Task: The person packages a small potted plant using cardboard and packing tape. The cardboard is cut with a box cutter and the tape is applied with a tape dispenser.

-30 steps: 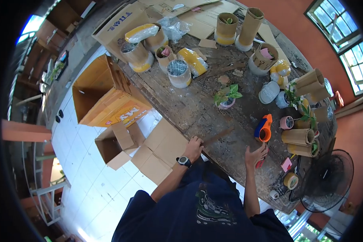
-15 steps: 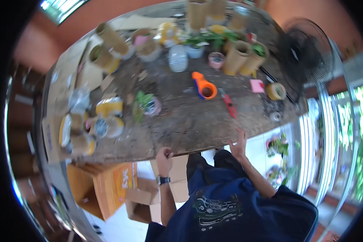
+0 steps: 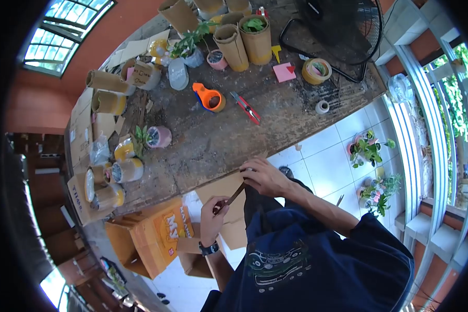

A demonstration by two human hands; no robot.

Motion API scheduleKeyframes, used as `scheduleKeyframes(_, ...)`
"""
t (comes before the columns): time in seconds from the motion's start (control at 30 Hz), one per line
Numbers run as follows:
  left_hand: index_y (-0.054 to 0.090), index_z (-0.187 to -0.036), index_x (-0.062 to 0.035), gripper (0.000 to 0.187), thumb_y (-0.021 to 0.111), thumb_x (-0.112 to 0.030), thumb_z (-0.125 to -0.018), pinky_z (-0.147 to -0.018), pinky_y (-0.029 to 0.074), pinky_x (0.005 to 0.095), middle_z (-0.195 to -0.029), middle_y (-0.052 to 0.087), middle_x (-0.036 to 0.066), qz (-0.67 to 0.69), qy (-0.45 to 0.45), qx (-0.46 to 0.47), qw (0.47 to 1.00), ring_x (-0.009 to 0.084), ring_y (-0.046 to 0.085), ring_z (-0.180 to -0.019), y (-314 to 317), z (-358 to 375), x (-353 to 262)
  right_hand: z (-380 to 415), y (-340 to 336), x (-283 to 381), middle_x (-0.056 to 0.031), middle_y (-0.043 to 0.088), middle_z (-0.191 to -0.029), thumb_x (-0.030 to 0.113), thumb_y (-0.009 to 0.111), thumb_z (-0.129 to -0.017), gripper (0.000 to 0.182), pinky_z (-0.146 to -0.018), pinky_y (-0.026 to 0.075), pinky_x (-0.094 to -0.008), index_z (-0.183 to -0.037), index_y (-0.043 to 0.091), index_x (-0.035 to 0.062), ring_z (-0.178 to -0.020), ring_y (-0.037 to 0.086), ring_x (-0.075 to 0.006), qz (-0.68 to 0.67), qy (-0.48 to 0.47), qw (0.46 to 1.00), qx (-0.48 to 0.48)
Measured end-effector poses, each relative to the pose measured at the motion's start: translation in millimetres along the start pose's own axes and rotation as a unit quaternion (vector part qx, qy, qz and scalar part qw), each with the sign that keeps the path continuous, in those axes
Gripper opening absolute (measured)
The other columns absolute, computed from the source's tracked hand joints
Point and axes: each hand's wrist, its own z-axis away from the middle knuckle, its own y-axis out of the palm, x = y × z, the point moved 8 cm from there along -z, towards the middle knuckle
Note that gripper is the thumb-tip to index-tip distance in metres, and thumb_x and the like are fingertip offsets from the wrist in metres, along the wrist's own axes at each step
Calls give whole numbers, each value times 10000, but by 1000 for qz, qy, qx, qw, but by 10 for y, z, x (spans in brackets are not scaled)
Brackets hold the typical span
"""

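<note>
Brown sliver of wood [image 3: 235,194] is pinched between left hand [image 3: 211,216] and right hand [image 3: 263,177] at the table [image 3: 234,138] edge; both grips closed, best kept steady.

Left hand [image 3: 211,212] low near the torso, fingers curled closed in a grip, watch on the wrist. Right hand [image 3: 265,177] higher, forearm bent across the body, fingers pinched together.
</note>
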Motion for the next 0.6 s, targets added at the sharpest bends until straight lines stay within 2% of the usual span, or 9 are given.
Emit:
scheduleKeyframes(0.13,695,-1058,-35,244,661,55,-834,-719,456,252,-892,636,29,25,-58,24,998,116,578,-817,315,272,107,491,-272,-136,-129,644,-1055,151,739,-832,210,-936,459,-428,-993,669,36,-1033,602,-324,-73,50,995,-38)
scheduleKeyframes(0.2,705,-1060,-47,246,673,39,-832,-724,462,261,-909,658,24,21,-53,32,998,117,591,-829,422,383,93,634,-344,-154,-112,665,-971,154,747,-825,180,-904,464,-418,-937,672,34,-956,616,-309,-81,57,995,-14)
scheduleKeyframes(0.27,710,-1060,-55,248,680,32,-830,-730,464,268,-916,668,21,15,-42,45,998,114,594,-835,489,441,61,744,-349,-167,-90,673,-868,154,754,-821,161,-854,467,-414,-891,669,36,-873,619,-294,-74,83,992,62)
scheduleKeyframes(0.3,712,-1057,-62,252,690,28,-823,-731,465,277,-915,672,21,9,-38,59,998,127,601,-832,517,446,28,773,-390,-135,-81,667,-804,145,752,-823,151,-818,458,-402,-868,662,33,-809,615,-289,-83,74,992,57)
scheduleKeyframes(0.37,717,-1051,-78,261,709,19,-809,-734,467,293,-912,678,20,-4,-26,90,996,154,614,-825,592,438,-64,821,-464,-125,-87,664,-806,133,743,-829,138,-796,460,-399,-865,660,29,-805,619,-289,-112,101,985,78)
scheduleKeyframes(0.47,716,-1016,-57,250,747,-5,-774,-733,483,327,-905,690,41,-221,94,6,971,193,637,-797,560,414,-246,887,-503,-177,-109,656,-804,104,730,-830,123,-724,468,-383,-862,654,12,-749,619,-276,-162,146,971,100)
scheduleKeyframes(0.53,725,-959,-55,235,765,-3,-733,-728,487,339,-889,683,61,-201,146,10,969,230,644,-799,583,342,-380,899,-495,-170,-109,654,-801,98,732,-831,126,-697,474,-362,-864,652,6,-726,618,-249,-188,157,964,106)
scheduleKeyframes(0.57,729,-930,-54,228,773,-2,-712,-725,490,345,-880,679,72,-191,172,11,966,249,647,-800,594,322,-443,890,-493,-158,-90,640,-788,103,730,-845,135,-699,473,-317,-867,645,2,-724,609,-190,-257,182,945,94)
scheduleKeyframes(0.6,727,-907,-49,217,777,0,-702,-725,492,347,-873,676,75,-152,159,30,975,251,648,-799,616,305,-420,905,-447,-205,-42,625,-794,104,727,-859,130,-686,464,-274,-854,638,9,-747,591,-139,-289,190,932,105)
